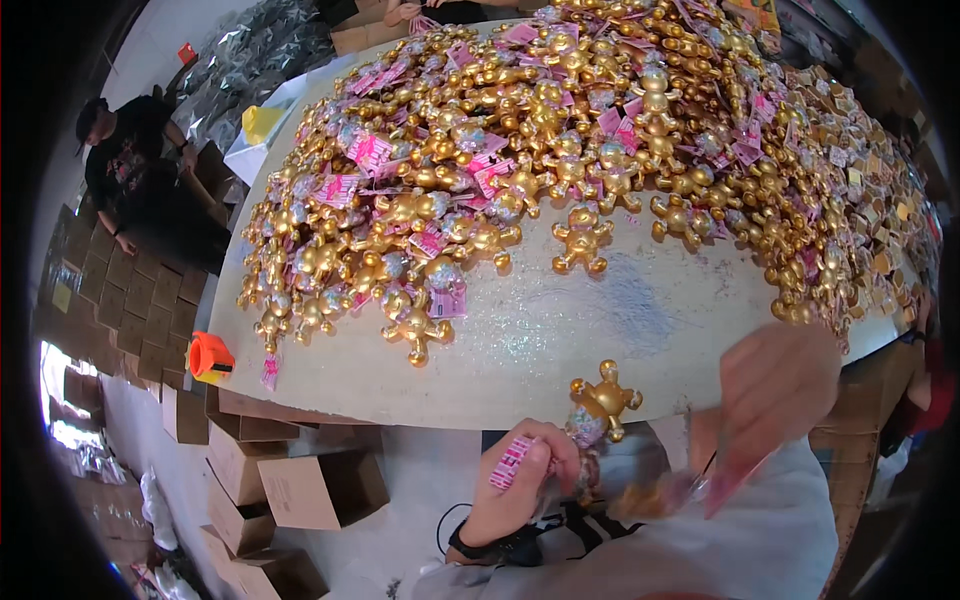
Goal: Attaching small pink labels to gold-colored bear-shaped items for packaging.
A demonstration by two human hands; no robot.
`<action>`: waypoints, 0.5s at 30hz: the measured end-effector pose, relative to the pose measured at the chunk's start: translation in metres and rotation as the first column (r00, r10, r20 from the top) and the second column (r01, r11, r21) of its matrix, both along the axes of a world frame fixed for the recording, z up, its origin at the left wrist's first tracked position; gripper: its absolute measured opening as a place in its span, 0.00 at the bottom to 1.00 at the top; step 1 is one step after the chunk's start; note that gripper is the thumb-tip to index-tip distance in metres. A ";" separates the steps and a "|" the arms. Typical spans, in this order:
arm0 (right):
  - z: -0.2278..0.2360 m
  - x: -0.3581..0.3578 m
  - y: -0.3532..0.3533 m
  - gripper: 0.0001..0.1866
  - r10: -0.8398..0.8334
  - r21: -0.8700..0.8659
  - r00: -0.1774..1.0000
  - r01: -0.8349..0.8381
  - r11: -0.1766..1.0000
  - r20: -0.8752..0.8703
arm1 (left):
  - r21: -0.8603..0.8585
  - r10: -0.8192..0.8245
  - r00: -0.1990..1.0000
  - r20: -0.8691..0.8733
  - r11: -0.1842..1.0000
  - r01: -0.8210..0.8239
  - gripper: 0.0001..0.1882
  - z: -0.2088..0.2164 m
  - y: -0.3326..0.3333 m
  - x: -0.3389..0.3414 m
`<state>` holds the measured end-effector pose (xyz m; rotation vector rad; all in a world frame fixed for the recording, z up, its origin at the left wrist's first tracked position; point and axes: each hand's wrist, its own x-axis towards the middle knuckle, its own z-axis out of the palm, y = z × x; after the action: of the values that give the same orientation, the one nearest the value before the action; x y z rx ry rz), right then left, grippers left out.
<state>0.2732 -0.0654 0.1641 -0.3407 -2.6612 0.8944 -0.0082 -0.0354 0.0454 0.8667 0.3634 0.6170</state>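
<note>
Printed label [512, 462] — in left hand [510, 497].

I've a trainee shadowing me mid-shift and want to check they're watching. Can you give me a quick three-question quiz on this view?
1. True or false: the open cardboard boxes at lower left stand on top of the table.
2. Which colour are the shiny figurines heaped on the table?
A. Blue
B. Gold
C. Green
3. What printed thing is held in the left hand?

Key:
1. False; they are off the table, below its near edge.
2. B.
3. A pink-and-white tag.
</note>
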 end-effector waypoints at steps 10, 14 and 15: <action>-0.057 -0.095 0.010 0.10 -0.420 0.396 0.906 0.406 0.824 -0.054 | 0.045 -0.251 0.964 -0.084 0.966 0.256 0.24 -0.007 -0.003 -0.018; -0.037 -0.099 0.051 0.06 -0.264 -0.223 0.920 0.333 0.916 0.291 | 0.069 -0.176 0.984 0.015 0.982 0.175 0.21 0.005 -0.001 -0.021; -0.041 -0.092 0.065 0.07 -0.349 -0.255 0.906 0.406 0.877 0.241 | 0.093 -0.154 0.988 -0.015 0.984 0.155 0.21 0.009 -0.001 -0.021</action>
<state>0.1813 -0.0007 0.1227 -1.0301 -2.4751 1.1790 -0.0287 -0.0365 0.0548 0.9772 0.2725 0.4901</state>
